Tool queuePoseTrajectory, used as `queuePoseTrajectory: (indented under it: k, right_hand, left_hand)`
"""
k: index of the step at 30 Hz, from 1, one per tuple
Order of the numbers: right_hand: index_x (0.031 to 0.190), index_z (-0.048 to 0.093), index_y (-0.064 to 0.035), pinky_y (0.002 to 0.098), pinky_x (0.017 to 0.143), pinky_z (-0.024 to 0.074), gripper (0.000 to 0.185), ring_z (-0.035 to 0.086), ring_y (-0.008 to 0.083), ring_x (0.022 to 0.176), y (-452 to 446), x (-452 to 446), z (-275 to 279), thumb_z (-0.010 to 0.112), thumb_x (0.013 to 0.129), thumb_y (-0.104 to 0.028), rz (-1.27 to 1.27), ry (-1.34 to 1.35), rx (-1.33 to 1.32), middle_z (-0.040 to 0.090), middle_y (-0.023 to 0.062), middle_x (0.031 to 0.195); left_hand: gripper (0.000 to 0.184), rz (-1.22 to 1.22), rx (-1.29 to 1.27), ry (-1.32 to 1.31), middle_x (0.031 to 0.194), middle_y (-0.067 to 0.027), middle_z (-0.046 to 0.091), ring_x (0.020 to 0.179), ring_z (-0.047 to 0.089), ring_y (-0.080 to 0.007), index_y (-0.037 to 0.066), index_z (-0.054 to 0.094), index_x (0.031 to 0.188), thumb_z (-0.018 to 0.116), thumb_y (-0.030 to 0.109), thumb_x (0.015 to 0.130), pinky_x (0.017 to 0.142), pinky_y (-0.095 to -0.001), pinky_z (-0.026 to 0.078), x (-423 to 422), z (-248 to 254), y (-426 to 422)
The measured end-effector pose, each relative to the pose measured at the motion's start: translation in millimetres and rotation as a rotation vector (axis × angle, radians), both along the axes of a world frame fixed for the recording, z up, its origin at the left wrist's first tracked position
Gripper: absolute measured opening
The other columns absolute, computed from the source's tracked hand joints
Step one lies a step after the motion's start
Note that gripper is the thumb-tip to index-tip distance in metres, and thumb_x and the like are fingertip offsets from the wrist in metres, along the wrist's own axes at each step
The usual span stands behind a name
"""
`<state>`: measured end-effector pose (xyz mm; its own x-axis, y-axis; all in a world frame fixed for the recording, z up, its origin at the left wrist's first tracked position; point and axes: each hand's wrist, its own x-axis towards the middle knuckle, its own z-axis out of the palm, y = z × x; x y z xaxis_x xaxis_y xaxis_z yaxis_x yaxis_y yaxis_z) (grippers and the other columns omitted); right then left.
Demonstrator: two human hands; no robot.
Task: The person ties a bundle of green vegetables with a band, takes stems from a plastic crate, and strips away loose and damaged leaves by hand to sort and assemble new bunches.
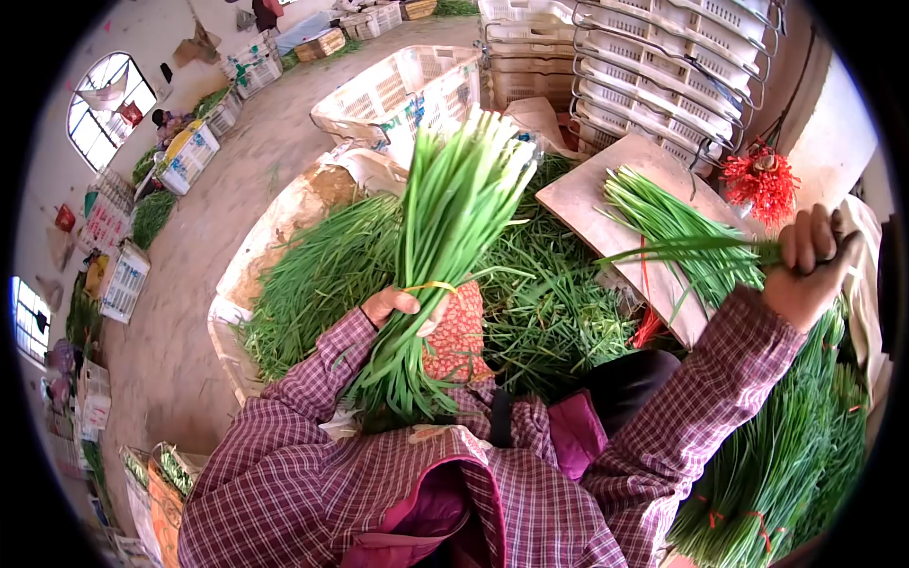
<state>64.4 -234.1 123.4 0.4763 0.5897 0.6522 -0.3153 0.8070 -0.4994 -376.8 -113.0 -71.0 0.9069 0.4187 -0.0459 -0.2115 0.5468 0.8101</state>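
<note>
My left hand is closed round a thick bunch of garlic chives, just by a yellow band that circles it. The pale cut ends point up and away; the green tips hang over my lap. Raised at the far right, my right hand is closed on a thin wisp of chive leaves that trails to the left. Below that wisp, a smaller pile of chives lies on a board.
Loose chives fill a wide basket before me. Red ties hang by stacked white crates at the back right. Tied chive bundles lie to my right. A white crate stands beyond; a person sits far left.
</note>
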Motion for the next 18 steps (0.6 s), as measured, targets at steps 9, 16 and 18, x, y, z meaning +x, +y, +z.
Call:
queuePoseTrajectory:
  k: [9,16,18]
  right_hand:
    - [0.119,0.057,-0.007,0.0199,0.041,0.0317,0.058,0.05,0.007,0.056,89,-127,-180,0.048,0.09,-0.057,0.417,-0.442,-1.09,0.065,0.0058,0.1]
    - [0.108,0.056,-0.0147,0.027,0.062,0.0443,0.037,0.057,0.0137,0.086,122,-177,-169,0.052,0.092,-0.048,0.66,0.298,-0.707,0.058,0.0009,0.109]
    - [0.089,0.061,-0.0105,0.0247,0.057,0.0505,0.036,0.058,0.0086,0.07,130,-172,-161,0.051,0.094,-0.044,0.444,0.256,-0.723,0.065,0.0007,0.09]
  left_hand:
    - [0.041,-0.061,-0.01,-0.086,0.074,-0.0047,0.053,0.055,0.052,-0.0147,-0.001,0.054,0.093,0.072,0.028,0.07,0.051,-0.0303,0.042,13,21,-5]
    - [0.036,-0.126,0.026,-0.061,0.069,-0.0039,0.051,0.056,0.054,-0.014,0.001,0.053,0.084,0.074,0.027,0.072,0.054,-0.0275,0.041,28,20,-16]
    - [0.04,-0.086,0.078,-0.075,0.077,-0.006,0.054,0.059,0.054,-0.0143,-0.003,0.054,0.095,0.073,0.026,0.074,0.053,-0.0299,0.043,27,15,-17]
